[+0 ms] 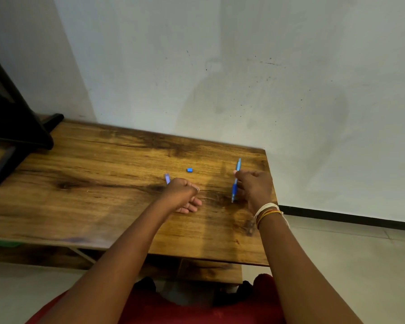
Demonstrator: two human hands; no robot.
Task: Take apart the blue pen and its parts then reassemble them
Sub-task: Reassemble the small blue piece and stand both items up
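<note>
Fingers of the left hand are curled closed, pinching a small blue pen piece above the wooden table. Between the hands a tiny blue cap lies on the wood. Right hand grips the blue pen barrel upright, tip touching the table.

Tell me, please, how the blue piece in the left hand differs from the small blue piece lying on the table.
The piece in the left hand is a pale, blurred sliver sticking out above the fist; the small blue piece is a darker, blocky bit. The sliver is held off the wooden table, while the block lies loose on it, untouched. The sliver looks longer and thinner. Both are blue.
</note>
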